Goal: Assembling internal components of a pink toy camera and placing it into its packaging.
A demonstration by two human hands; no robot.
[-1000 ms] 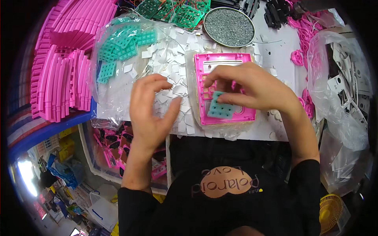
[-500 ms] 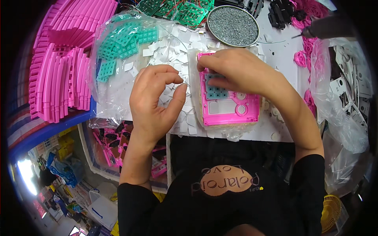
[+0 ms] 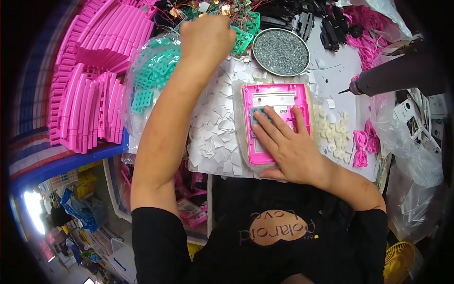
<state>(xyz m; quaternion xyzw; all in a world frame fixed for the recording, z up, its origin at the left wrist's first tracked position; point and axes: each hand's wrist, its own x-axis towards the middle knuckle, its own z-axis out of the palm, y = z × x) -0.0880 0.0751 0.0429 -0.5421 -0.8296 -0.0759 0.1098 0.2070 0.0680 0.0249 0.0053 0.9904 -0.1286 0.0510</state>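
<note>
In the head view, the pink case [image 3: 259, 160] lies face down or open side up, I cannot tell which, on a padded wrap [image 3: 240, 125] on the white table [image 3: 341, 78], in front of the person. A teal keypad [image 3: 256, 115] sits inside it, toward its left side, partly covered by fingers.

The right hand [image 3: 292, 150] is open and laid over the case, fingers apart, some of them over the keypad, the thumb out by the near edge. The left hand [image 3: 208, 39] reaches to the far side, over the green boards [image 3: 243, 40] and their wires; its fingers are bent out of sight, so I cannot tell whether it grips anything.

Beyond the case stands a round dish [image 3: 283, 75] full of small metal bits [image 3: 281, 51], with black parts [image 3: 330, 37] to its right. Paper squares [image 3: 216, 144] are strewn left of the case, and more keypads [image 3: 153, 68] lie in a clear bag [image 3: 134, 124] farther left, near stacked pink strips [image 3: 90, 111]. Right of the case are pale discs [image 3: 335, 138] and pink coils [image 3: 360, 150]. A dark tool [image 3: 395, 75] with a thin tip juts in above them, pointing left
</note>
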